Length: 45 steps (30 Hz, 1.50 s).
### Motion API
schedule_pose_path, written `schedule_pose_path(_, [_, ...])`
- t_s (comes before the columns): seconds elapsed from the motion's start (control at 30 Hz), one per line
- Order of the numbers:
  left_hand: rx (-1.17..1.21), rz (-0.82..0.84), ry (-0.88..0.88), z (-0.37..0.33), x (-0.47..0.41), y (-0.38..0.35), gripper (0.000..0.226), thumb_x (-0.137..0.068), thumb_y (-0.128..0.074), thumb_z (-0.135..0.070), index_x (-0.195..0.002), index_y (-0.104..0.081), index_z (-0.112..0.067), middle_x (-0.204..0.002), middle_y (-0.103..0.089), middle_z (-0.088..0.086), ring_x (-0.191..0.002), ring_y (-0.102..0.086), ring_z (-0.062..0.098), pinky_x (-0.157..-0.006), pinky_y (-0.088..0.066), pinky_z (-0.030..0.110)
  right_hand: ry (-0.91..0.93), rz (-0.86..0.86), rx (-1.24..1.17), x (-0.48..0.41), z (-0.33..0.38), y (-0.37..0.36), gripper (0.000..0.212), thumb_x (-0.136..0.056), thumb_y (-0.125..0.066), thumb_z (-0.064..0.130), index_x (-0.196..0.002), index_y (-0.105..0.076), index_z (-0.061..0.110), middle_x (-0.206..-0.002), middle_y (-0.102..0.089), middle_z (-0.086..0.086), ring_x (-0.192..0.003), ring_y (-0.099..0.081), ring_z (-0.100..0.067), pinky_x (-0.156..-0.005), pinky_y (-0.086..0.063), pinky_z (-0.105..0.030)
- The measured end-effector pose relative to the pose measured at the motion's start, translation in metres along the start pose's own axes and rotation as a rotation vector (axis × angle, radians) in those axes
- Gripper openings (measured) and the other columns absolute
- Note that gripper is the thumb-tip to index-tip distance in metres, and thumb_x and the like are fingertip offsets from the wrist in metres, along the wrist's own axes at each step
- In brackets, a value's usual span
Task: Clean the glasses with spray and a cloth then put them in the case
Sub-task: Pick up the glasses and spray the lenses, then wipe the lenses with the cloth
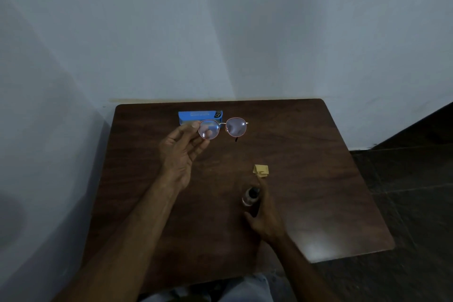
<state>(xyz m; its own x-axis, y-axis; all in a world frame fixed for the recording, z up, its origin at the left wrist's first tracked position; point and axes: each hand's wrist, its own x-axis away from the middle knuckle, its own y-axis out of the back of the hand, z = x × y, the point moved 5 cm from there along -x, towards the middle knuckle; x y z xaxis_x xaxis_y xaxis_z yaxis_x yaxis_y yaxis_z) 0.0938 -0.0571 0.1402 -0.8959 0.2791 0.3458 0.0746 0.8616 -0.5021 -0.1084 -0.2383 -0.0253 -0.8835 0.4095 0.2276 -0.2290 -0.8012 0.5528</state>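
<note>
My left hand [180, 152] holds a pair of round, thin-rimmed glasses [221, 128] by the left lens rim, raised above the dark wooden table [306, 179], lenses facing me. My right hand [263, 216] grips a small dark spray bottle [249, 197] lower down, its nozzle pointing up toward the glasses. A folded yellow cloth [261, 170] lies on the table just beyond the bottle. The blue glasses case [196, 116] rests near the table's far edge, partly behind the glasses.
The table stands against a pale wall, with another wall close on the left. Dark tiled floor [404, 191] lies to the right. My knees in light trousers [245, 289] show under the near edge.
</note>
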Motion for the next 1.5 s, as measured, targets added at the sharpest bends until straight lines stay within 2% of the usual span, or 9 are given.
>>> schedule_pose_path(0.13, [0.006, 0.001, 0.015, 0.003, -0.002, -0.001, 0.009, -0.099, -0.068, -0.009, -0.104, -0.076, -0.011, -0.096, -0.082, 0.006, -0.081, -0.080, 0.015, -0.069, -0.064, 0.024, -0.125, 0.019, 0.078, -0.003, -0.022, 0.013, 0.094, -0.080, -0.068, 0.010, -0.157, -0.029, 0.048, -0.155, -0.050, 0.007, -0.140, -0.050, -0.016, -0.110, -0.052, -0.043])
schedule_pose_path(0.33, [-0.015, 0.014, 0.040, 0.010, -0.001, -0.004, 0.009, -0.099, -0.069, -0.011, -0.105, -0.076, -0.010, -0.096, -0.082, 0.005, -0.083, -0.080, 0.014, -0.070, -0.064, 0.024, -0.109, -0.195, 0.240, -0.049, -0.006, 0.034, 0.027, -0.101, -0.058, 0.016, -0.128, -0.060, 0.015, -0.123, -0.064, -0.011, -0.110, -0.062, -0.031, -0.082, -0.046, -0.036])
schedule_pose_path(0.47, [-0.038, 0.020, 0.050, 0.011, 0.000, -0.005, 0.012, -0.099, -0.069, -0.012, -0.108, -0.076, -0.010, -0.094, -0.082, 0.004, -0.082, -0.080, 0.013, -0.069, -0.063, 0.024, -0.071, -0.175, 0.350, -0.092, 0.008, 0.036, 0.023, -0.099, -0.064, 0.027, -0.116, -0.063, 0.012, -0.118, -0.066, -0.016, -0.106, -0.064, -0.039, -0.083, -0.054, -0.044])
schedule_pose_path(0.7, [-0.070, 0.009, 0.054, 0.011, 0.002, -0.003, 0.012, -0.100, -0.068, -0.012, -0.109, -0.076, -0.010, -0.095, -0.083, 0.004, -0.084, -0.080, 0.014, -0.069, -0.063, 0.024, -0.131, -0.049, 0.612, -0.116, 0.016, 0.025, 0.046, -0.095, -0.073, 0.035, -0.127, -0.056, 0.006, -0.137, -0.056, -0.019, -0.131, -0.050, -0.039, -0.100, -0.044, -0.042])
schedule_pose_path(1.03, [-0.070, 0.006, 0.088, 0.018, 0.004, -0.004, 0.013, -0.099, -0.069, -0.010, -0.110, -0.075, -0.009, -0.097, -0.083, 0.006, -0.086, -0.081, 0.015, -0.069, -0.064, 0.024, -0.071, -0.138, 0.577, -0.117, 0.012, 0.035, 0.014, -0.100, -0.057, 0.011, -0.108, -0.062, 0.000, -0.118, -0.064, -0.026, -0.110, -0.060, -0.044, -0.082, -0.047, -0.042])
schedule_pose_path(1.13, [-0.073, 0.022, 0.082, 0.018, 0.004, -0.007, 0.015, -0.099, -0.069, -0.011, -0.112, -0.075, -0.008, -0.099, -0.083, 0.006, -0.086, -0.081, 0.015, -0.068, -0.063, 0.023, -0.190, -0.187, 0.447, -0.118, 0.006, 0.043, 0.016, -0.099, -0.061, 0.014, -0.110, -0.065, 0.003, -0.117, -0.068, -0.021, -0.110, -0.064, -0.041, -0.086, -0.050, -0.043])
schedule_pose_path(1.27, [-0.050, 0.035, 0.066, 0.014, 0.005, -0.010, 0.016, -0.099, -0.069, -0.011, -0.113, -0.075, -0.007, -0.096, -0.083, 0.005, -0.084, -0.080, 0.013, -0.068, -0.063, 0.023, -0.392, -0.462, -0.221, -0.112, -0.004, 0.059, 0.010, -0.093, -0.078, 0.018, -0.096, -0.071, 0.010, -0.092, -0.077, -0.016, -0.082, -0.073, -0.032, -0.079, -0.061, -0.049])
schedule_pose_path(1.37, [-0.031, 0.028, 0.050, 0.012, 0.007, -0.012, 0.011, -0.099, -0.070, -0.011, -0.108, -0.076, -0.010, -0.097, -0.083, 0.006, -0.085, -0.080, 0.015, -0.070, -0.064, 0.024, -0.271, -0.668, -0.590, -0.095, 0.036, 0.079, 0.020, -0.090, -0.075, -0.006, -0.096, -0.071, 0.013, -0.095, -0.074, -0.019, -0.081, -0.070, -0.028, -0.078, -0.060, -0.047])
schedule_pose_path(1.5, [-0.008, -0.007, 0.014, 0.007, 0.009, -0.016, 0.011, -0.099, -0.070, -0.010, -0.107, -0.076, -0.008, -0.098, -0.083, 0.008, -0.084, -0.081, 0.017, -0.071, -0.064, 0.025, 0.022, -0.882, -0.590, -0.048, 0.136, 0.108, 0.023, -0.093, -0.073, -0.005, -0.113, -0.074, 0.005, -0.107, -0.077, -0.014, -0.096, -0.073, -0.021, -0.088, -0.062, -0.034])
